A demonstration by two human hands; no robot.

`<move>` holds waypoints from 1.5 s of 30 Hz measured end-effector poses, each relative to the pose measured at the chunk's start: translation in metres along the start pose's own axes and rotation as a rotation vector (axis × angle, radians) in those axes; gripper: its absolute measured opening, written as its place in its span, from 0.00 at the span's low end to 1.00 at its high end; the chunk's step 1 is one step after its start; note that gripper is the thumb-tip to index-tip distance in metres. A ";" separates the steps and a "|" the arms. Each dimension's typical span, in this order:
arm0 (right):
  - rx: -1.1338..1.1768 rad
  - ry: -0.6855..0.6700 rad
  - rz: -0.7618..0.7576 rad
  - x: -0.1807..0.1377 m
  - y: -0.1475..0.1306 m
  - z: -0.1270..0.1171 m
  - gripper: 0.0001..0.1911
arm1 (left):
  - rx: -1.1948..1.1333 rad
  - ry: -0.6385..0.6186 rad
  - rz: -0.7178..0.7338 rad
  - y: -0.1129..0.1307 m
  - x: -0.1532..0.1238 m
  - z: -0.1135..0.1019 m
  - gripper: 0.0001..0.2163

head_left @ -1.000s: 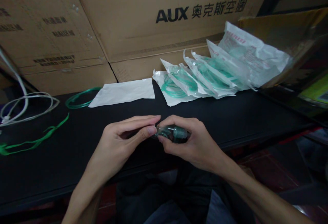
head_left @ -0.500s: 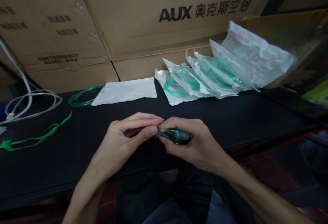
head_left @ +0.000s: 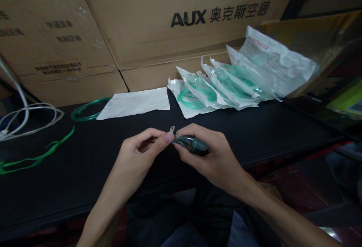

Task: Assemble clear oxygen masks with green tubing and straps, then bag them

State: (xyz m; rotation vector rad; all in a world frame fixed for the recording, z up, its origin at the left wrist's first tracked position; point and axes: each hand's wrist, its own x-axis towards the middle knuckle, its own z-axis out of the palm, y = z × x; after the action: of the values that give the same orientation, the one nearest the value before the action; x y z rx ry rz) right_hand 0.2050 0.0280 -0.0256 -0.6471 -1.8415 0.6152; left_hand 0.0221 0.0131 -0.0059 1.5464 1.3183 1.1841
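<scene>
My right hand (head_left: 210, 156) is closed around a small clear green plastic mask piece (head_left: 192, 144), held just above the front of the black table (head_left: 254, 126). My left hand (head_left: 141, 154) pinches the piece's left end with thumb and fingertips, where a small pale metal strip (head_left: 171, 129) sticks up. Both hands meet at the table's middle front. Most of the green piece is hidden inside my right fingers.
Several sealed white bags of green tubing (head_left: 220, 86) lean at the back right. A flat empty white bag (head_left: 135, 103), a green tubing coil (head_left: 85, 111), a green strap (head_left: 36, 156) and white cable (head_left: 25, 118) lie to the left. Cardboard boxes (head_left: 181, 20) stand behind.
My left fingers have curled in from lying over the piece to a pinch at its end, and the small metal strip now shows above the fingertips. The hands stay in place.
</scene>
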 end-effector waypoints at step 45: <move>0.577 -0.080 0.531 0.010 0.004 -0.005 0.18 | -0.208 0.246 0.017 -0.003 0.000 0.019 0.15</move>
State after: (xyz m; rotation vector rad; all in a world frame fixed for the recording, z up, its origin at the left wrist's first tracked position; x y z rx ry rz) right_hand 0.2069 0.0378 -0.0203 -0.7179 -1.4463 1.4720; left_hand 0.0394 0.0135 -0.0143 1.2968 1.2912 1.5096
